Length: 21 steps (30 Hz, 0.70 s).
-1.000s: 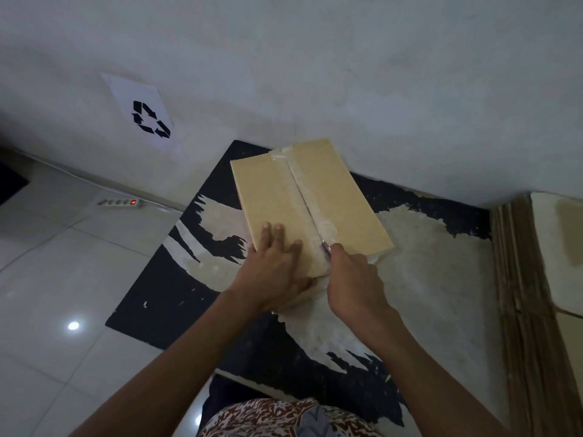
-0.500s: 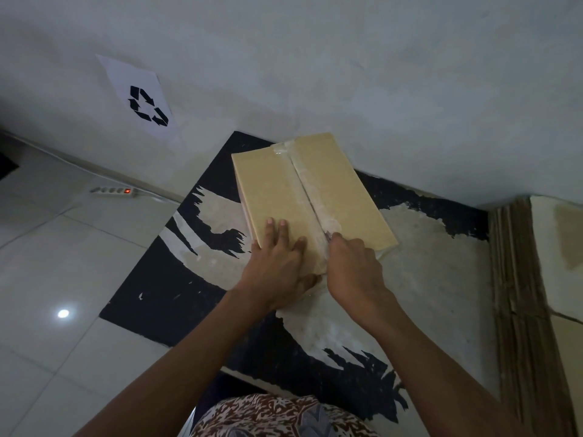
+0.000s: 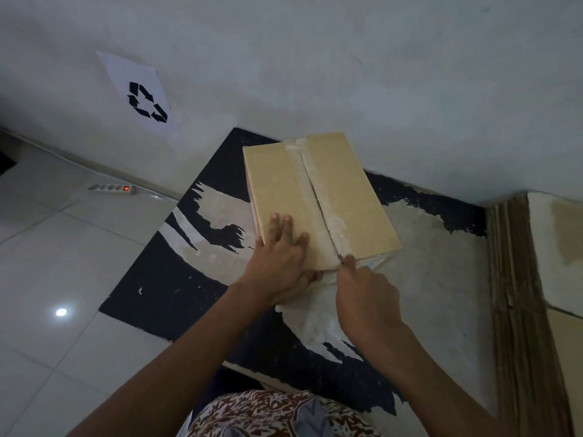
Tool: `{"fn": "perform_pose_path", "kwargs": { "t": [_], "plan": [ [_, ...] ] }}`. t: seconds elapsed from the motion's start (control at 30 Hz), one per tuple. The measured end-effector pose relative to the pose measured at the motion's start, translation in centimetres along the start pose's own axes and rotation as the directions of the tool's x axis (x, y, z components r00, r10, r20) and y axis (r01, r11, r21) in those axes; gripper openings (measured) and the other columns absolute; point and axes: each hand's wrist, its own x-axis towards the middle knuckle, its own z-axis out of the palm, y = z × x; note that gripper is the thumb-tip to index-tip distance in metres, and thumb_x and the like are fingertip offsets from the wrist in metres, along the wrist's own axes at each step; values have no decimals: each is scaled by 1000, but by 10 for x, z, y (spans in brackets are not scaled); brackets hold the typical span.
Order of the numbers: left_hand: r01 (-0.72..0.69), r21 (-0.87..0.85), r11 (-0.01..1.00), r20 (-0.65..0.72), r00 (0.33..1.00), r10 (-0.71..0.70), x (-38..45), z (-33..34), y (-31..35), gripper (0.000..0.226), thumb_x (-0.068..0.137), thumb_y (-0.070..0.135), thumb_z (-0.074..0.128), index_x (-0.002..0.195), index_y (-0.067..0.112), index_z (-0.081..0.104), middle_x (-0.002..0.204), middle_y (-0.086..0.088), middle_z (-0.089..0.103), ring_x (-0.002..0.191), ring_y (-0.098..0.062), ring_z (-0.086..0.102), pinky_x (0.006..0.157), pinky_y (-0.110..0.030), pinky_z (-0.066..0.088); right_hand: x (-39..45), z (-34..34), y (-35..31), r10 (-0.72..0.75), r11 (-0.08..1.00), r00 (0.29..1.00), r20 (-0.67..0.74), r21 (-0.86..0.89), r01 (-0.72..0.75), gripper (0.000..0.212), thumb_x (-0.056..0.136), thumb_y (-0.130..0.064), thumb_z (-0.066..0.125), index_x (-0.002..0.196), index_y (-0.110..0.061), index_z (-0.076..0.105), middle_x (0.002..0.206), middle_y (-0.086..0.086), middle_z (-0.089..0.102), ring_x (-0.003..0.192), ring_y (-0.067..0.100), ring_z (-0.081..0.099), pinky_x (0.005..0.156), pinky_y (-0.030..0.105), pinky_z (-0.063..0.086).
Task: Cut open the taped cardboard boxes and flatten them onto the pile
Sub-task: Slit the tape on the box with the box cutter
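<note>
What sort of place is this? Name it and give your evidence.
Probably an indoor recycling corner in a home or small workplace: a recycling sign on the wall, stacked flattened cardboard at right, and a power strip on the tiled floor.

Grey wall (image 3: 347, 58) carries recycling sign (image 3: 138, 93); power strip (image 3: 112, 188) laid on glossy white tiled floor (image 3: 47, 263) at wall base.

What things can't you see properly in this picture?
- The cutting tool: in the head view the right hand hides nearly all of it; only a tiny tip shows at the tape seam.
- Inside the cardboard box: hidden by its closed flaps.
- The left hand covers the box's near left corner.
- The cardboard pile: cut off by the right edge.
- The power strip: too small for detail.
</note>
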Motion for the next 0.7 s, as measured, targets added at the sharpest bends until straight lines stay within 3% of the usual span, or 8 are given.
{"fn": "perform_pose_path", "kwargs": {
  "t": [0.07, 0.17, 0.27, 0.37, 0.5, 0.6, 0.7],
  "plan": [
    [-5, 11, 1000, -6, 1000, 5, 0, -1, 0, 83, 97, 62, 39, 156, 11, 12, 162, -25, -13, 148, -45, -18, 117, -63, 11, -1, 8, 1, 16, 1000, 1000, -13, 15, -16, 57, 103, -4, 40, 154, -2, 16, 127, 12, 60, 111, 26, 62, 85, 35, 51],
    [-20, 8, 1000, -5, 1000, 20, -2, 2, -3, 84, 96, 63, 38, 157, 11, 12, 162, -25, -13, 148, -44, -18, 117, -63, 12, -1, 12, 3, 17, 998, 1000, 1, 57, -17, 59, 103, -6, 38, 156, -6, 11, 130, 14, 58, 114, 28, 59, 89, 36, 49],
    [-33, -5, 999, -8, 999, 33, -4, 4, -6, 85, 96, 64, 36, 157, 13, 9, 162, -22, -16, 147, -42, -21, 119, -62, 12, -5, 7, 17, 22, 975, 998, 60, 219, -35, 58, 101, -7, 39, 155, -21, 21, 121, 13, 56, 107, 30, 57, 88, 39, 47],
    [-59, -78, 995, -4, 998, 59, -6, 3, -6, 84, 95, 60, 44, 158, 16, 10, 163, -16, -20, 147, -35, -26, 121, -60, 8, -9, 0, 33, 51, 941, 998, 36, 334, -60, 29, 102, -18, 41, 130, -21, 49, 90, 2, 47, 84, 24, 51, 78, 36, 46],
    [-128, -147, 981, -35, 992, 125, -10, 5, -7, 86, 90, 60, 55, 157, 16, 21, 165, -11, -14, 149, -28, -23, 121, -57, 17, -25, -6, 30, 21, 968, 999, 37, 249, -30, 11, 103, -30, 42, 101, -20, 46, 84, -4, 42, 78, 18, 48, 70, 33, 40],
    [-130, -174, 976, -63, 991, 120, -15, 11, -3, 87, 87, 63, 58, 156, 22, 23, 166, -3, -13, 150, -20, -21, 119, -57, 23, -34, -7, 30, 24, 981, 998, 59, 190, -34, 9, 101, -25, 46, 109, -20, 45, 92, -2, 46, 81, 16, 47, 69, 30, 39],
    [-104, -179, 978, -91, 992, 89, -20, 16, 1, 85, 89, 65, 54, 157, 27, 21, 166, 3, -14, 150, -16, -22, 118, -58, 26, -42, -12, 40, 43, 979, 999, 4, 201, -43, 10, 100, -25, 49, 110, -22, 46, 92, -5, 53, 77, 10, 55, 69, 27, 49]
  ]
}}
